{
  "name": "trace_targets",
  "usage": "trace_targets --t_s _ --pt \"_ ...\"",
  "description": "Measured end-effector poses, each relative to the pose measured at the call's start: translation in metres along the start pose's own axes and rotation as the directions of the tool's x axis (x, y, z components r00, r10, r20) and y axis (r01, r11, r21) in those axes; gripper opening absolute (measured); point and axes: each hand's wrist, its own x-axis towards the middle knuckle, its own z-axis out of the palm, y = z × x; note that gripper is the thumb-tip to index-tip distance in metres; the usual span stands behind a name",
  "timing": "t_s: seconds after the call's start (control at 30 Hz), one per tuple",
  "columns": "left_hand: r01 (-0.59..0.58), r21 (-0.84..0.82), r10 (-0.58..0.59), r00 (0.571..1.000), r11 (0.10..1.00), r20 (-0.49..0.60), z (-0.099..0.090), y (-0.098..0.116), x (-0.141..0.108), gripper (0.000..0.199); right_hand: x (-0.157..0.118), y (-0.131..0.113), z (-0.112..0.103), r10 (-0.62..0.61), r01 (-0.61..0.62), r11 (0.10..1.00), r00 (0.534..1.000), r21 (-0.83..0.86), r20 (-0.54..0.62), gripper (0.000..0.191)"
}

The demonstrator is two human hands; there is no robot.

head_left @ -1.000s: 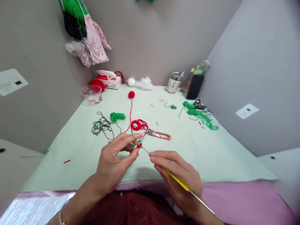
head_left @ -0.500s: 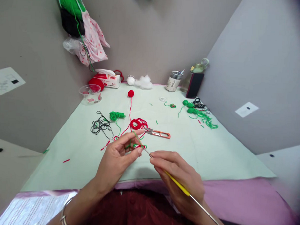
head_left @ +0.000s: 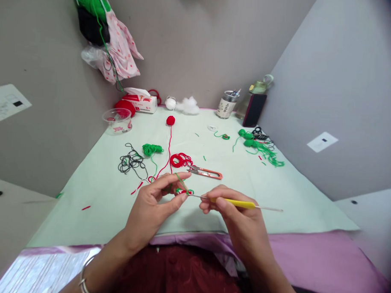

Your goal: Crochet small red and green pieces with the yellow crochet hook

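Between the thumb and fingers of my left hand [head_left: 157,201] is a small crochet piece [head_left: 185,192] in red, green and white. Green yarn runs from the piece up over my left index finger. My right hand [head_left: 236,207] grips a crochet hook [head_left: 241,203] by its yellow handle, held nearly level. Its thin metal tip reaches the edge of the piece; whether it sits inside a stitch is too small to tell. Just beyond my left fingertips lie orange-handled thread snips [head_left: 205,171] and a red yarn coil [head_left: 181,160].
A green yarn bundle [head_left: 152,149] and tangled black cord [head_left: 132,159] lie to the left. A red yarn ball [head_left: 170,120] sits farther back. Green yarn pieces [head_left: 262,151] are at the right, near a phone [head_left: 254,110] and a pen tin [head_left: 227,105]. A clear tub [head_left: 117,122] stands back left.
My right hand has turned the crochet hook from a steep slant to nearly level, its rear end swinging up. My left hand stays in almost the same place with the crochet piece.
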Motion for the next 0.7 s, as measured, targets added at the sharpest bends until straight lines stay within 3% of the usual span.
trace_targets --t_s 0.1,0.17,0.4,0.7 --pt "0.068 -0.079 -0.065 0.997 0.995 0.042 0.002 -0.002 0.000 0.031 0.005 0.007 0.005 0.037 -0.036 0.984 0.999 0.176 -0.003 0.014" --pt "0.082 -0.107 -0.076 0.995 0.991 0.058 0.005 -0.003 -0.001 0.029 0.006 0.010 0.010 0.020 -0.016 0.980 1.000 0.198 -0.016 0.014" --pt "0.140 -0.156 -0.129 0.989 0.978 0.077 0.008 -0.008 -0.004 0.028 0.004 0.016 0.012 -0.128 0.131 0.991 0.988 0.039 -0.085 0.013" --pt "0.214 -0.331 -0.196 0.977 0.919 0.088 0.011 -0.010 -0.004 0.036 0.006 0.013 0.014 -0.237 0.232 0.968 0.971 -0.099 -0.041 0.016"
